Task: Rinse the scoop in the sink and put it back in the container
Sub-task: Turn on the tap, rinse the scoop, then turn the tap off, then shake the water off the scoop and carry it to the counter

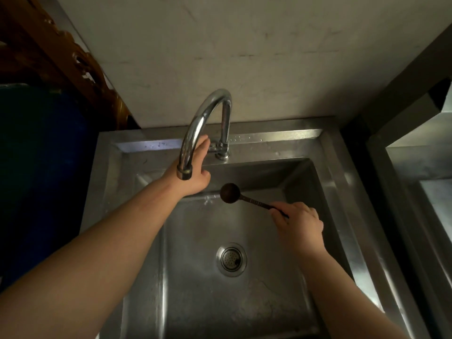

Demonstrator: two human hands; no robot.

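Observation:
A dark brown scoop (230, 193) with a round bowl and a thin handle hangs over the steel sink (330, 182). My right hand (299, 220) grips the end of its handle, bowl pointing left toward the tap. My left hand (195, 172) reaches behind the chrome gooseneck faucet (203, 123), fingers on the tap lever at its base. The spout end partly covers that hand. A small splash of water shows on the sink's back wall just left of the scoop bowl. No container is in view.
The drain strainer (231, 259) lies in the middle of the sink floor. A plain wall rises behind the faucet. A dark blue object (41, 167) and carved wood (80, 59) stand at the left. A second steel unit (420, 172) adjoins on the right.

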